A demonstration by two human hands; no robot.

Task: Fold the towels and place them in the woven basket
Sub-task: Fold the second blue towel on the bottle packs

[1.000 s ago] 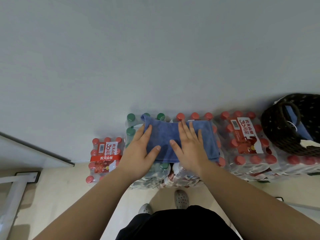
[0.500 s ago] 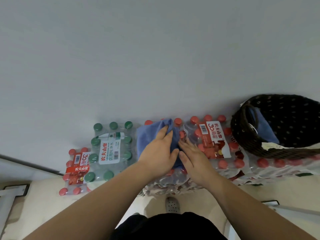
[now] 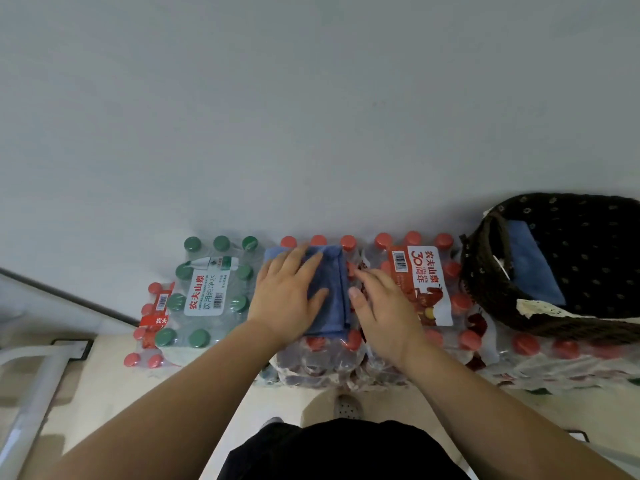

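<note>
Now my left hand presses flat on blue towel, fingers straight; my right hand, relaxed, empty, rests at its right edge. Towel, wide a second ago, lies folded narrow atop bottle packs. Next, probably, basket at right.

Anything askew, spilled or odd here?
Nothing spilled or damaged. Only oddity: the blue towel lies on bumpy shrink-wrapped bottle packs, not a flat surface, and the basket seems to stand on them too. The left hand presses the towel flat.
</note>
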